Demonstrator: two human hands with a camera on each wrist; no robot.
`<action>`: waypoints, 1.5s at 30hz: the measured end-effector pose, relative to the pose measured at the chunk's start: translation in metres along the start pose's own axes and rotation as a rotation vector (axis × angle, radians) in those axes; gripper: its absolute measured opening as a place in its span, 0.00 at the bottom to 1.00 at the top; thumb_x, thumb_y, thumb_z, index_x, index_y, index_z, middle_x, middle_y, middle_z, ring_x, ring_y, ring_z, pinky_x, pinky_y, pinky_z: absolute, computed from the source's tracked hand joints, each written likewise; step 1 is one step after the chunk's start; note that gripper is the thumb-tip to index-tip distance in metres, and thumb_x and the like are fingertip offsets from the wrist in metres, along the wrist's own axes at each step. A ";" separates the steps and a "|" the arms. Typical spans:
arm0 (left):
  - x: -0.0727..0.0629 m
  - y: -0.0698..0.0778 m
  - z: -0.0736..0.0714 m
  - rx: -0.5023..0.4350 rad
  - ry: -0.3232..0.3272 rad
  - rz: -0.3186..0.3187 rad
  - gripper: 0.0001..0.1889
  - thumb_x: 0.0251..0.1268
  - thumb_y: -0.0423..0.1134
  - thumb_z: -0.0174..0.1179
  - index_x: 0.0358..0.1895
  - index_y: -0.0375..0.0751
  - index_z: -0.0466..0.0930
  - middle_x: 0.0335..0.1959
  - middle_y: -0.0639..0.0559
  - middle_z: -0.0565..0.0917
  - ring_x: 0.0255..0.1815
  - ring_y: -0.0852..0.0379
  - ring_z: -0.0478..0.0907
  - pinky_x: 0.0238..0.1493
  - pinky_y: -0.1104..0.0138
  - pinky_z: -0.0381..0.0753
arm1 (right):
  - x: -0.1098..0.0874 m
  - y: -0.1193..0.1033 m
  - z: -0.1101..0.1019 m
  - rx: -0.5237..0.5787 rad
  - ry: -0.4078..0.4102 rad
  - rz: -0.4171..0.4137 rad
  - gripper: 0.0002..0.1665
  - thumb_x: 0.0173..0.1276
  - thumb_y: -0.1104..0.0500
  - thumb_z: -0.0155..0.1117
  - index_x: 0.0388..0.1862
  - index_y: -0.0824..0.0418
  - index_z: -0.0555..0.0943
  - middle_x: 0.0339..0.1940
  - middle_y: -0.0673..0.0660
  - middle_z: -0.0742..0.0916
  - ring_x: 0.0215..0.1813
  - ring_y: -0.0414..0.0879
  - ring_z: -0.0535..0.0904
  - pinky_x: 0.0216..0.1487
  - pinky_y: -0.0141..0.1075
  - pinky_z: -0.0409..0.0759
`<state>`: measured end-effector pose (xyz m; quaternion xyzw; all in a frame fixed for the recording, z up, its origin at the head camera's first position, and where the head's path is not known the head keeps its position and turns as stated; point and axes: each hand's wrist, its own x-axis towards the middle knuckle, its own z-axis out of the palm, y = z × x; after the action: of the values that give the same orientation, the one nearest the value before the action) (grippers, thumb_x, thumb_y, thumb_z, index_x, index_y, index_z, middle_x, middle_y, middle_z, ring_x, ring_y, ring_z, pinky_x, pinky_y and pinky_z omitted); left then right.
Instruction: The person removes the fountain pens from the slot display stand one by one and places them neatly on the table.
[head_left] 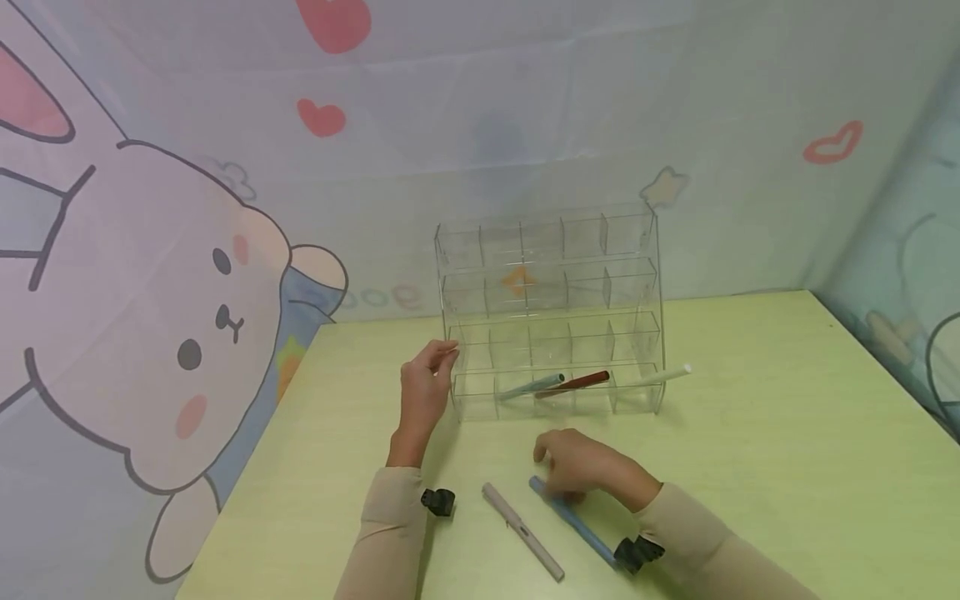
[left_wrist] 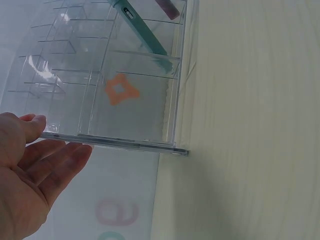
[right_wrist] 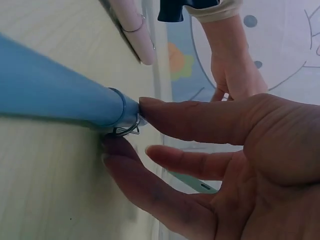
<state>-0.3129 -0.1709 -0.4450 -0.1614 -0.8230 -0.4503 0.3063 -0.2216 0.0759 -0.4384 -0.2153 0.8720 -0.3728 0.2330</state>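
My left hand [head_left: 426,385] pinches the left side edge of a clear pen rack [left_wrist: 125,143], thumb on one face and fingers on the other. The rack stands upright in stepped tiers of small compartments. My right hand [head_left: 581,462] is over a blue pen [head_left: 581,525] lying slanted on the table. In the right wrist view its thumb and fingertips pinch the pen [right_wrist: 60,85] from both sides, close to the metal clip. A pale pinkish pen [head_left: 522,531] lies to the left of the blue one.
The rack's lowest tier holds a teal pen [head_left: 532,386], a dark red pen [head_left: 573,383] and a white pen [head_left: 667,375], all leaning right. Behind the light yellow table [head_left: 787,417] hangs a printed cloth [head_left: 525,100] with a cartoon rabbit on the left.
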 end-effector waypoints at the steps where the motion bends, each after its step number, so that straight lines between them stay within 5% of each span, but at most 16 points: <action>1: 0.000 0.000 0.000 -0.003 -0.002 -0.003 0.06 0.71 0.30 0.61 0.46 0.34 0.86 0.40 0.39 0.89 0.34 0.45 0.88 0.33 0.56 0.81 | 0.000 0.000 0.001 -0.015 0.000 -0.003 0.23 0.57 0.72 0.72 0.52 0.72 0.78 0.24 0.55 0.82 0.21 0.48 0.80 0.24 0.38 0.78; 11: 0.000 0.000 0.000 -0.014 -0.002 0.000 0.06 0.70 0.29 0.62 0.46 0.34 0.85 0.40 0.38 0.88 0.36 0.41 0.88 0.38 0.50 0.83 | 0.003 -0.002 0.003 -0.100 0.018 -0.079 0.14 0.56 0.72 0.71 0.42 0.73 0.85 0.37 0.61 0.85 0.30 0.48 0.80 0.33 0.43 0.80; 16: 0.000 0.001 0.000 -0.006 -0.007 -0.004 0.07 0.71 0.30 0.61 0.47 0.34 0.85 0.40 0.38 0.88 0.36 0.42 0.88 0.37 0.51 0.83 | 0.005 -0.002 0.008 -0.135 0.056 -0.111 0.04 0.56 0.70 0.73 0.27 0.69 0.84 0.24 0.55 0.84 0.25 0.43 0.76 0.28 0.37 0.75; 21: 0.000 0.002 0.000 0.000 -0.007 -0.012 0.07 0.71 0.30 0.61 0.47 0.35 0.85 0.41 0.39 0.88 0.38 0.44 0.88 0.40 0.51 0.83 | 0.006 -0.002 0.013 -0.062 0.057 -0.105 0.17 0.57 0.72 0.71 0.12 0.65 0.78 0.09 0.55 0.81 0.14 0.42 0.78 0.18 0.30 0.70; 45: 0.000 0.002 0.000 -0.004 0.000 -0.026 0.06 0.70 0.30 0.62 0.46 0.35 0.86 0.41 0.40 0.89 0.38 0.44 0.88 0.41 0.50 0.83 | 0.009 -0.001 0.017 0.051 0.065 -0.097 0.03 0.62 0.72 0.69 0.33 0.71 0.81 0.19 0.55 0.83 0.19 0.48 0.83 0.21 0.34 0.78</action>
<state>-0.3123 -0.1697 -0.4441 -0.1513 -0.8242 -0.4559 0.3001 -0.2191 0.0606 -0.4500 -0.2392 0.8578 -0.4127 0.1916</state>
